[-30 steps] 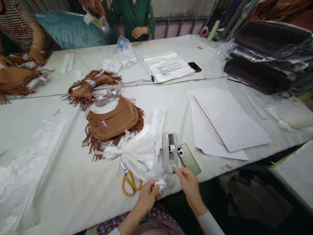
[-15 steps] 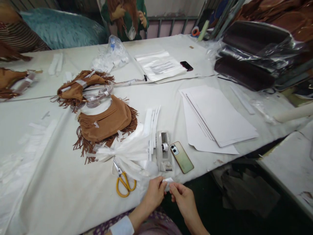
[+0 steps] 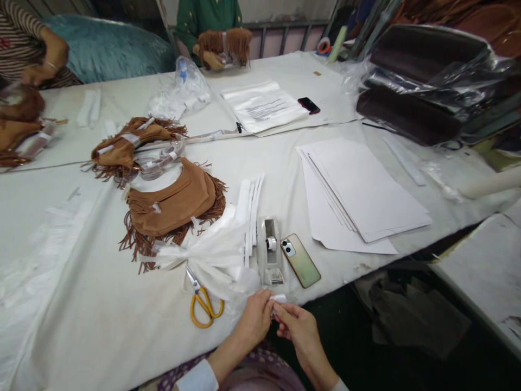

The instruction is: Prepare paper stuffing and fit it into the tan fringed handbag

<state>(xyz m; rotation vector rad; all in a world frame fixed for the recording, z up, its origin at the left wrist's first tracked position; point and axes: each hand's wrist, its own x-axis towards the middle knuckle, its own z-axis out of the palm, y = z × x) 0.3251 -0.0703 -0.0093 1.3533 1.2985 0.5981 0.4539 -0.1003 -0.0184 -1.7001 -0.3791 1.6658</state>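
Close to the table's front edge, my left hand (image 3: 254,315) pinches a small folded white strip (image 3: 279,298). Meeting it from the right, my right hand (image 3: 299,326) has thumb and fingertips closed on the same strip's near end. Just beyond my hands stands a tape dispenser (image 3: 269,263) with a small roll in it. Yellow-handled scissors (image 3: 197,296) lie to the left, blades partly apart. Behind them spreads a bundle of thin white strips (image 3: 220,244), touching a brown fringed suede bag (image 3: 175,203).
Right of the dispenser lies a phone (image 3: 302,262), then a stack of white sheets (image 3: 366,190). A second fringed bag (image 3: 122,144) sits farther left. Plastic-wrapped dark pieces (image 3: 411,111) fill the back right. Across the table, a co-worker's hand (image 3: 211,60) holds a fringed brown piece (image 3: 238,44).
My right hand has shifted slightly left, closer to my left hand. Across the table, the co-worker's fringed piece has come down towards the tabletop. Another person's arm has come into view at far left.
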